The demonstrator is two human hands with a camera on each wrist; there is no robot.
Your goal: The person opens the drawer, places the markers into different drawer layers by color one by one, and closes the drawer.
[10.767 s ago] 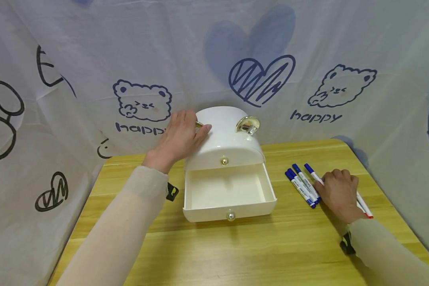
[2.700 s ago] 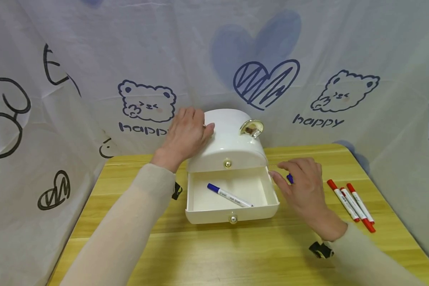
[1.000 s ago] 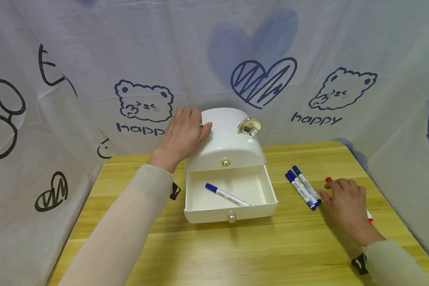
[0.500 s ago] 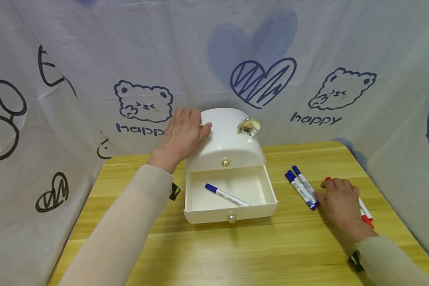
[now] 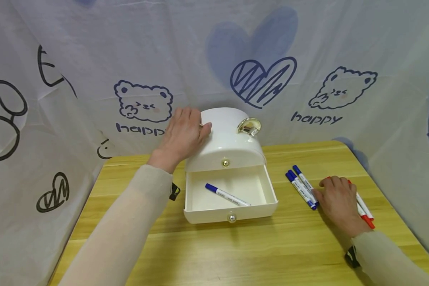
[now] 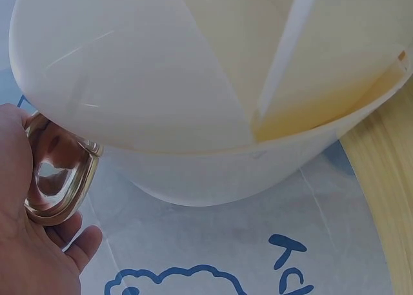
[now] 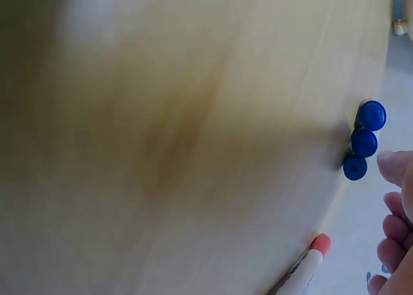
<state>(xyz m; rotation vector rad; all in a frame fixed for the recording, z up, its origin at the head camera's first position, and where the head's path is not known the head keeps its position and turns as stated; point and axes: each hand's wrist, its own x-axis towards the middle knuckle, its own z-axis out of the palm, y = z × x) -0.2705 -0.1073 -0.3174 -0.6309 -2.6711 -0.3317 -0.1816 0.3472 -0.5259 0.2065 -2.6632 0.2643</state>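
Observation:
A white domed storage box [image 5: 223, 137] with two gold ear-shaped handles stands at the table's back. Its lower drawer [image 5: 194, 200] is pulled out, and a blue-capped marker [image 5: 228, 195] lies slantwise inside. My left hand [image 5: 184, 135] grips the box's left gold ear [image 6: 58, 172], fingers behind it. On the right, my right hand [image 5: 340, 203] is low over the table between three blue markers [image 5: 301, 188] and some red markers [image 5: 365, 210], partly covering the red ones. Its thumb [image 7: 390, 166] is right beside the blue markers' ends, fingers loosely bent with nothing visible between them.
The wooden table [image 5: 257, 254] has rounded back corners. A white cloth [image 5: 200, 47] printed with bears and hearts hangs behind it and along both sides. The box's right gold ear [image 5: 249, 127] is uncovered.
One blue marker from the right-hand group now lies in the drawer. My right hand has come back from beside the drawer to the markers and shifted slightly left. My left hand stays put.

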